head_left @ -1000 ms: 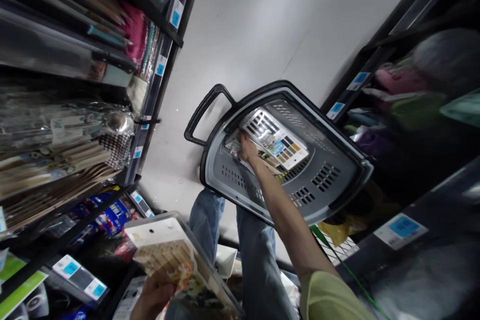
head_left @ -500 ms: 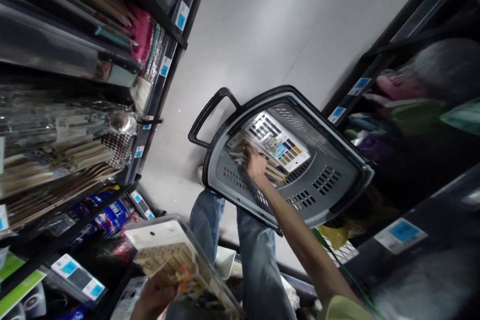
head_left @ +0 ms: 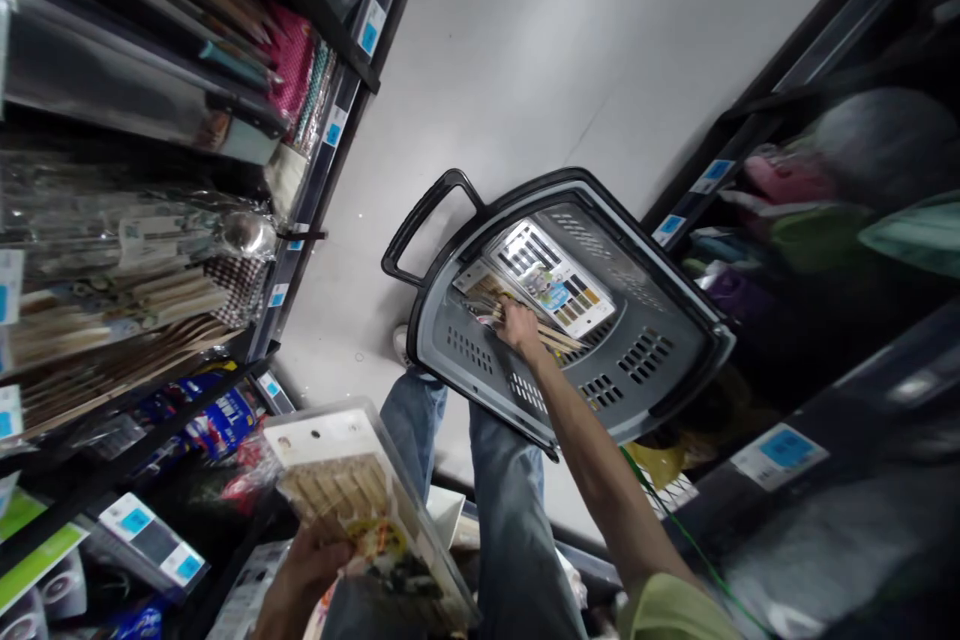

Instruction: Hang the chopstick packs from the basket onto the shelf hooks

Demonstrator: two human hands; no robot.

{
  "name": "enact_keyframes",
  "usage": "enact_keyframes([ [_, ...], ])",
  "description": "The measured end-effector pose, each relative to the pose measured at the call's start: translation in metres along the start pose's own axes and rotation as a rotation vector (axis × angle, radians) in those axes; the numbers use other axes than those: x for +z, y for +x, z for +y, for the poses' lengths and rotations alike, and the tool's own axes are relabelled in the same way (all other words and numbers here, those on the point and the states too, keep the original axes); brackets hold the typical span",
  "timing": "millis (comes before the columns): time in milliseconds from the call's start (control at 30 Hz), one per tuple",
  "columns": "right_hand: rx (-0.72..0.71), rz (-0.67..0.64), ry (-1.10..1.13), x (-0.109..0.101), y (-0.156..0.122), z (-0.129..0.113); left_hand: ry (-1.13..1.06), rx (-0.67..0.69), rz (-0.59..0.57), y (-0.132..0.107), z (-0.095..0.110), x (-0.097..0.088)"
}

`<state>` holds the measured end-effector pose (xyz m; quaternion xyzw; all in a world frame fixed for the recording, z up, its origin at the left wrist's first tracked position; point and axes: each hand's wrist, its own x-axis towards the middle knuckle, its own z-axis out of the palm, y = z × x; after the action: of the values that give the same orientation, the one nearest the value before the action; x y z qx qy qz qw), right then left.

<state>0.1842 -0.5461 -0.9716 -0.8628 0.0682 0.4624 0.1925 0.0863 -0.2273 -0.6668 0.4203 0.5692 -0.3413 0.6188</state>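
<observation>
My left hand (head_left: 319, 560), low in the view, grips the edge of a clear plastic pack (head_left: 345, 485) with a white header and rows of tan, wooden-looking pieces under a printed picture. My right hand (head_left: 520, 325) reaches down into a grey shopping basket (head_left: 660, 405) with a black rim. Its fingers are curled by a second pack (head_left: 480, 282) with tan contents; what they hold is partly hidden. Beside the hand, pale thin sticks (head_left: 562, 340) poke out. A flat white blister pack (head_left: 559, 280) with dark and gold bars leans inside the basket.
A black basket handle (head_left: 401, 245) sticks out to the left. Shelves of packaged kitchen goods (head_left: 150, 310) line the left side. On the right, shelves (head_left: 780, 220) hold coloured items. Grey floor (head_left: 525, 70) runs between them, and jeans-clad legs (head_left: 510, 510) stand below the basket.
The left hand's pack has shifted slightly right and up in view. My right hand remains inside the basket, a little to the right, and more of the tan pack beside it shows.
</observation>
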Motion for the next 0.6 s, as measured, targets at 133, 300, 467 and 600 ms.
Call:
enact_keyframes([
  [133,-0.037,-0.028,0.007,-0.029,-0.010,0.007,-0.093,0.023,0.124,-0.005,-0.008,-0.010],
  [300,-0.153,0.186,0.359,-0.114,-0.093,0.002,-0.179,0.115,0.185,-0.035,0.000,-0.022],
  [467,-0.204,0.290,0.972,-0.239,-0.227,-0.051,-0.224,0.172,0.066,-0.111,0.029,-0.041],
  [600,-0.291,0.184,1.176,-0.301,-0.336,-0.149,-0.211,0.358,-0.074,-0.213,0.045,-0.051],
])
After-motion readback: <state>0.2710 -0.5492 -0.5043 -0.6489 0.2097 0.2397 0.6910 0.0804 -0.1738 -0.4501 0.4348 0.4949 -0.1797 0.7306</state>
